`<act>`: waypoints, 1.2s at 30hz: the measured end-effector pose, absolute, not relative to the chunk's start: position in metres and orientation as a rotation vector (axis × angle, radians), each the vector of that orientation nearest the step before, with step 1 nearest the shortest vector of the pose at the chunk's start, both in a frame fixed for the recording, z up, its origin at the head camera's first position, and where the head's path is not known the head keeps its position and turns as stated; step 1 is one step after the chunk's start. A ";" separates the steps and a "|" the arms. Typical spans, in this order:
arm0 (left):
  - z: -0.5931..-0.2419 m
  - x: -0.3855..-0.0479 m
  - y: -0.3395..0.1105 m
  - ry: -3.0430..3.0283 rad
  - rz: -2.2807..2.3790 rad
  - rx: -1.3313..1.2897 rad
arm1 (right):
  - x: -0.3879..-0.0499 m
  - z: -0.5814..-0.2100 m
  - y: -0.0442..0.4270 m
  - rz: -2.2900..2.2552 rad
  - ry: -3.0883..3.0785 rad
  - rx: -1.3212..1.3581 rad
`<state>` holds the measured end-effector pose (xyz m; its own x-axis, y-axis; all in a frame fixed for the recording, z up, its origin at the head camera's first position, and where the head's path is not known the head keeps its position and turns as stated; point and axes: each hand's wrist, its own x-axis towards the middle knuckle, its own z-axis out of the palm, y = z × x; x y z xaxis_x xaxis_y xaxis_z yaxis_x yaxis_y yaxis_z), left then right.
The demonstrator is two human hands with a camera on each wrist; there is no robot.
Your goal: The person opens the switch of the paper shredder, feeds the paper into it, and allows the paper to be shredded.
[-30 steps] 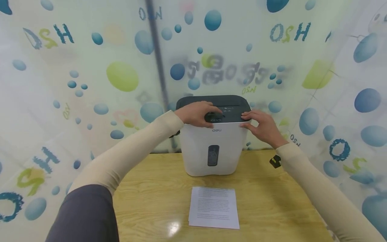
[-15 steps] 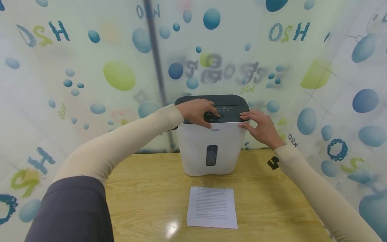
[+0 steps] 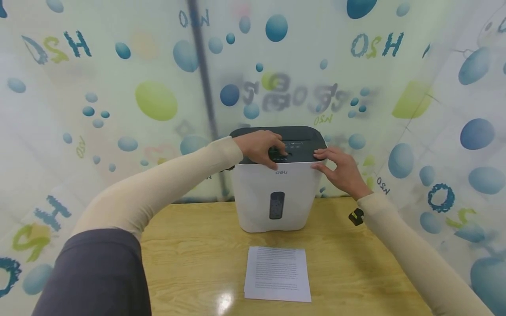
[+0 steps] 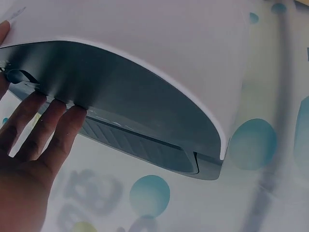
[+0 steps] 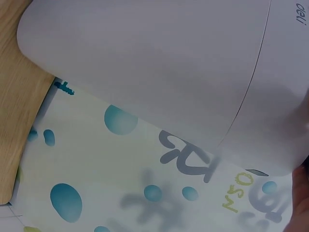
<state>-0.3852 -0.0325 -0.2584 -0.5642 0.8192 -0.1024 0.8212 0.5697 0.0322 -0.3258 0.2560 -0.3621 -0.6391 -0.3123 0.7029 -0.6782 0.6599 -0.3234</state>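
A white paper shredder (image 3: 257,197) with a dark top and "deli" on its front stands upright on the table. My left hand (image 3: 261,147) reaches over the top, its fingertips on the dark panel. In the left wrist view, the index finger of that hand (image 4: 36,150) is at a small round switch (image 4: 18,76), partly out of frame; the thumb is by the white front. My right hand (image 3: 343,170) rests on the right front corner, fingers on top and thumb against the front. Only a part of this hand (image 5: 300,200) shows in the right wrist view.
Printed sheets of paper (image 3: 276,274) lie stacked in front of the shredder on the wooden table (image 3: 189,259). Behind stands a patterned curtain (image 3: 158,57) with blue and green dots, close to the table's back edge. A small black object (image 3: 356,217) is beside the right cuff.
The left index finger has drawn slightly back and down toward the switch on the top panel. The right hand keeps its place at the corner. The head view has shifted a little.
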 end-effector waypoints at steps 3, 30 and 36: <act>-0.259 -0.386 -0.033 2.687 -0.028 1.410 | -0.325 -0.363 0.255 0.777 -2.255 0.767; -0.264 -0.386 -0.036 2.737 0.070 1.428 | -0.324 -0.362 0.256 0.766 -2.294 0.735; -0.262 -0.387 -0.034 2.732 0.113 1.404 | -0.324 -0.362 0.257 0.783 -2.272 0.743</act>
<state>-0.3871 -0.0343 -0.2618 -0.5809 0.8135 -0.0268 0.8085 0.5805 0.0964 -0.3244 0.2574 -0.3622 -0.6521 -0.3005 0.6961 -0.6656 0.6665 -0.3358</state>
